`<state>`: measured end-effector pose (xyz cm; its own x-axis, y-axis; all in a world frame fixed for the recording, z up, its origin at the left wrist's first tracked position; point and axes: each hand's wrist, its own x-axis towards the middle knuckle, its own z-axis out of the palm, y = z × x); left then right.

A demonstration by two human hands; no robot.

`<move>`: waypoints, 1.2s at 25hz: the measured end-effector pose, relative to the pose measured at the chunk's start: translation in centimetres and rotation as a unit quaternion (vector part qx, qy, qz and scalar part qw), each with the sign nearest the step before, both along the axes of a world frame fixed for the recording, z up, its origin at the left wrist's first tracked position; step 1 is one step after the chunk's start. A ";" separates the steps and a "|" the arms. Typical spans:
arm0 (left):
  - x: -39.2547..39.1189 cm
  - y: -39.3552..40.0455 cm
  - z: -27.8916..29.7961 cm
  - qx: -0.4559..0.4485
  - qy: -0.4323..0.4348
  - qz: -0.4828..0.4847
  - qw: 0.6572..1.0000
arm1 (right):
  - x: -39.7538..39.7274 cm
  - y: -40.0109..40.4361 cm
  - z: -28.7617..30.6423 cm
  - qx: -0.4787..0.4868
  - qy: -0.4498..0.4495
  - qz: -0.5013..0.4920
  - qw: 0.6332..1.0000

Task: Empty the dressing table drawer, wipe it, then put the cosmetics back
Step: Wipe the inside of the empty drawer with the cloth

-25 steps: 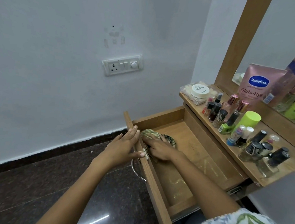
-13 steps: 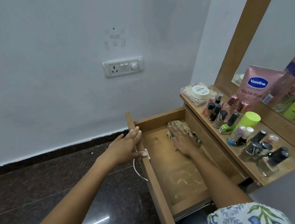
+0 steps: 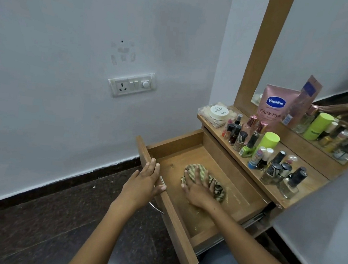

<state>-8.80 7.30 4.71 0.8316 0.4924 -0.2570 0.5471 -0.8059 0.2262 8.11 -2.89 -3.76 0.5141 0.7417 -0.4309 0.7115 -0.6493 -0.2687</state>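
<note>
Our right hand (image 3: 197, 188) presses flat, fingers spread, on the cloth (image 3: 204, 181) in the drawer (image 3: 245, 193), left hand (image 3: 143, 184) flat on its front, bottles (image 3: 271, 159) lining the bench (image 3: 311, 181), dark floor (image 3: 45, 225) below.

This is a room in a home, likely a bedroom corner. At the right of the frame a wooden dressing table's counter (image 3: 311, 181) holds nail polish bottles (image 3: 279, 172), a pink Vaseline tube (image 3: 276, 105) and a white jar (image 3: 218, 112) below a wood-framed mirror (image 3: 327, 50). A switch plate (image 3: 132, 84) sits on the painted wall, upper centre; dark polished stone floor (image 3: 45, 225) fills the lower left.
</note>
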 end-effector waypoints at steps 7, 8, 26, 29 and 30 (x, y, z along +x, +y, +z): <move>-0.5 -1.4 0.0 -0.001 -0.009 0.009 1.000 | 4.8 4.0 1.6 0.008 -0.004 -0.026 1.000; -0.6 -1.3 0.0 -0.005 -0.011 0.010 1.000 | 5.6 4.7 1.7 0.010 -0.006 -0.028 1.000; -0.6 -1.5 0.5 -0.009 -0.010 0.022 1.000 | 5.4 -2.3 4.2 -0.031 -0.038 -0.042 0.998; -0.7 -1.9 0.7 0.004 -0.008 0.017 1.000 | 5.2 -4.1 4.2 -0.074 -0.010 -0.025 0.997; -0.8 -2.1 0.7 0.007 -0.006 0.011 1.000 | 4.8 -4.5 4.0 -0.087 -0.005 -0.018 0.996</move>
